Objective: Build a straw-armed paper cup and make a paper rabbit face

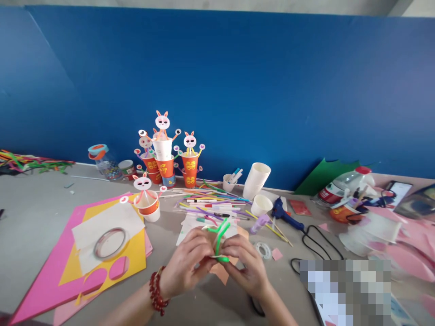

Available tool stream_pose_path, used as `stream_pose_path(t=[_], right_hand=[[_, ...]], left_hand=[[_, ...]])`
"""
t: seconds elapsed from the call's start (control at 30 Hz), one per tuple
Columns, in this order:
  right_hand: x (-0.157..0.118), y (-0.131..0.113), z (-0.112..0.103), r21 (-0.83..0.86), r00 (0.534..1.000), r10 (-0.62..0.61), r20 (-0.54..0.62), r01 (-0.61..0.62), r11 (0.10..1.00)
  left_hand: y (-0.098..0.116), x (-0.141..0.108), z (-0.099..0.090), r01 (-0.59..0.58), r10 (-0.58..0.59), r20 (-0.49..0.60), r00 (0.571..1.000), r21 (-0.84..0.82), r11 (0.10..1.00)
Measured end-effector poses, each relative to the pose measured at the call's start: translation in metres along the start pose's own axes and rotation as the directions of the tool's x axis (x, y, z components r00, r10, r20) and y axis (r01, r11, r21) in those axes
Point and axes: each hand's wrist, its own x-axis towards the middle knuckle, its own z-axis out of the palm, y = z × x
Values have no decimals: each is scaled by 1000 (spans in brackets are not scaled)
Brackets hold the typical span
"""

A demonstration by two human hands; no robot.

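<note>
We locate the workpiece between the two hands, above the grey desk, over pale orange paper pieces. It consists of a bright green, fuzzy, bendable stem set against a pale, thin-walled piece that appears to be a paper cup; the fingers hide much of its outline.

Handling: we judge both parts very light. The stem should bend readily and keep its shape; its nap should resist slipping. The paper wall should be stiff along its length but easily crushed, so we recommend holding it near the rim with light, opposed pressure and pinching the stem close to the wall.

Fingers: the left hand, above a dark red bead bracelet, is curled closed and grips the pale piece from its side. The right hand is likewise closed on the opposite side, thumb beneath, its fingertips beside the green stem. We cannot tell whether they pinch the stem itself.
</note>
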Motion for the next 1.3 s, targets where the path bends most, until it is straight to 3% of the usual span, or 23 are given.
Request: stream_pose_path(t=[0.2, 0.27, 0.33, 0.4, 0.5, 0.6, 0.73, 0.83, 0.97, 1.2, 1.3], right_hand=[[3, -15, -2, -26, 997, -72, 5, 72, 997], [1, -20, -1, -36, 997, -69, -25, 68, 997], [-4, -22, 1, -52, 996, -39, -82, 35, 998], [-10, -22, 3, -42, 985, 26, -172, -34, 999], [-16, -18, 6, 87, 940, 207, -270, -190, 978], [-16, -12, 8, 210, 905, 365, -217, -322, 923], [-14, -8, 7, 140, 913, 385, -136, -367, 920], [-15, -6, 6, 141, 920, 387, -54, -377, 916], [-19, -7, 11, 305, 900, 428, 83, -432, 849], [-18, -8, 19, 425, 856, 496, 142, -506, 751], [-20, -7, 19, 381, 853, 505, 131, -513, 769]], left_hand=[[4, 1, -5, -82, 82, -6, 997, 16, 997], [6, 2, -7, -40, 39, -28, 999, -69, 997], [5, 2, -6, 34, -47, -43, 998, -261, 965], [3, -1, -3, 119, -160, -40, 986, -505, 855], [-2, -7, 3, 195, -321, -8, 947, -781, 593], [-5, -13, 7, 195, -391, 14, 920, -883, 427], [-7, -15, 9, 199, -396, 55, 917, -922, 332], [-8, -16, 9, 238, -398, 102, 911, -921, 307], [-12, -17, 9, 267, -379, 133, 916, -907, 325], [-15, -20, 9, 261, -385, 98, 918, -879, 398], [-12, -17, 8, 263, -426, 71, 902, -873, 412]])
